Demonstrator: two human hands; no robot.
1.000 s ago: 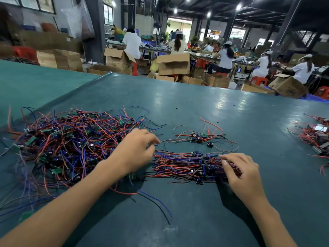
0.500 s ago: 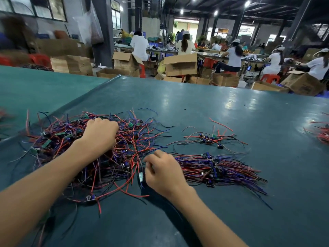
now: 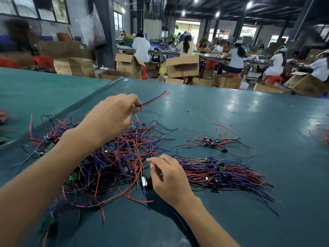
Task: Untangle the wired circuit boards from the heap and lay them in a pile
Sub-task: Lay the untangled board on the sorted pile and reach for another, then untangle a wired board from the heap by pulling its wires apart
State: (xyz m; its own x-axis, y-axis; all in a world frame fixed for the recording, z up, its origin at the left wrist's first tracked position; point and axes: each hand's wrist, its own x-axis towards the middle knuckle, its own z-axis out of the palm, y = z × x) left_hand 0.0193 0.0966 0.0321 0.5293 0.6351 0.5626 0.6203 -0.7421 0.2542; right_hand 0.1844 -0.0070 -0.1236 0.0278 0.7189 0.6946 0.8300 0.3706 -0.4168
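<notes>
A tangled heap of wired circuit boards, red, blue and black wires with small green boards, lies on the dark green table at the left. My left hand is raised above the heap and pinches a red and black wire pair whose ends stick up to the right. My right hand is low at the heap's right edge, fingers curled on thin wires beside a small board. To its right lies the aligned pile of boards.
A small loose cluster of wired boards lies behind the pile. More wires show at the table's right edge. Beyond the table's far edge stand cardboard boxes and several seated workers.
My left hand has lifted off the heap, pulling a red and black wire pair upward. My right hand has stayed at the heap's right edge. The camera has tilted slightly.
</notes>
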